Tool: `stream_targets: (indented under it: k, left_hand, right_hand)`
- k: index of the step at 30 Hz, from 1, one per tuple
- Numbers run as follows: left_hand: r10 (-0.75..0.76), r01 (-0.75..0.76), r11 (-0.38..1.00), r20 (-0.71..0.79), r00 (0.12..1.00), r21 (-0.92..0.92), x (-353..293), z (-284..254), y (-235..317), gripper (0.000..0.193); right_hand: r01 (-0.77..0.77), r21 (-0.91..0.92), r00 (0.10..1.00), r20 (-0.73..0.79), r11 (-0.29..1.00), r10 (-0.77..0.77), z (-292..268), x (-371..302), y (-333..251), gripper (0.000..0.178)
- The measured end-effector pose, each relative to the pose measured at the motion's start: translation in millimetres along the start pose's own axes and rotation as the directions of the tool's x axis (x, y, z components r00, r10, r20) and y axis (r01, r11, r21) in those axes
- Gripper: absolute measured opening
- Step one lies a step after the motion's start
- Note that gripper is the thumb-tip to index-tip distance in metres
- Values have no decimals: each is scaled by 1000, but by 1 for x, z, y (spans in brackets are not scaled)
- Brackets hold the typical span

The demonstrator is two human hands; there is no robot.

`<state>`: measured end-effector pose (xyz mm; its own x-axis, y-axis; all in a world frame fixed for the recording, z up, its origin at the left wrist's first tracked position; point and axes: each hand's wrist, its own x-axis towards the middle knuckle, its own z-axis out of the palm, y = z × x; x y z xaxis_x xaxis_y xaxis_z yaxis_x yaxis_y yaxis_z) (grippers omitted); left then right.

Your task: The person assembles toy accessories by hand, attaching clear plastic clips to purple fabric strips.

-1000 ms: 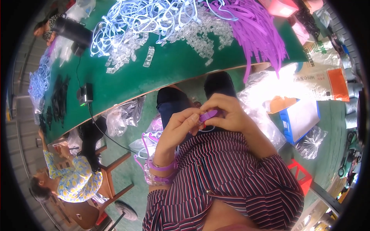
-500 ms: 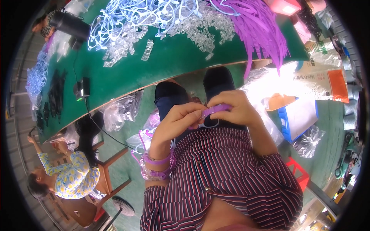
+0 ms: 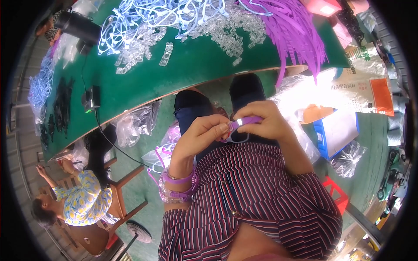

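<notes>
Above my lap, a purple plastic strap (image 3: 249, 121) runs between my two hands. My left hand (image 3: 204, 135) is closed, pinching its left end with thumb and fingers. On the other end, my right hand (image 3: 266, 122) is closed, with the strap over its fingers. A light-blue curved piece (image 3: 240, 138) shows just under the strap; whether it is joined to it I cannot tell. Around my left forearm sit several purple bands with clear parts (image 3: 177, 187), and purple and light-blue ends (image 3: 162, 157) stick out beside the wrist.
The green table (image 3: 130, 93) ahead bears light-blue frames (image 3: 152, 17), small clear plastic pieces (image 3: 230, 37) and long purple straps (image 3: 296, 37). A black box with a cable (image 3: 91, 100) lies at its edge. Left, a co-worker (image 3: 87, 198) sits; right stands a blue-edged box (image 3: 335, 135).
The strap has turned slightly in my hands and now shows a bright glint. Both hands keep nearly the same place. The co-worker's hand at left has shifted lower.
</notes>
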<state>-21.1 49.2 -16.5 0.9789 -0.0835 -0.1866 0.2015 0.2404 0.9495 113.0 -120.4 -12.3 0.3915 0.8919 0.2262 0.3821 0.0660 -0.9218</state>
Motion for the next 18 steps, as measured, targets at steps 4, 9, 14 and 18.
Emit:
stream_targets:
  k: [4, 9, 14, 18]
  left_hand:
    - [-1, 2, 997, -24, 1000, 80, 1, -2, 0, 22]
    - [8, -73, 911, -160, 987, -406, 6, -3, -21, 22]
    - [66, -215, 744, -250, 966, -632, 6, 3, -40, 33]
    - [73, -202, 593, -198, 977, -779, 13, -14, -64, 31]
  right_hand:
    - [-67, -31, 998, 19, 997, 68, -1, 5, -5, 25]
    - [129, -233, 939, -285, 964, -195, 7, 9, 11, 28]
    - [-166, -23, 986, 28, 986, 167, 50, 5, 5, 16]
    - [-63, -37, 989, 132, 997, 67, 65, 16, 1, 18]
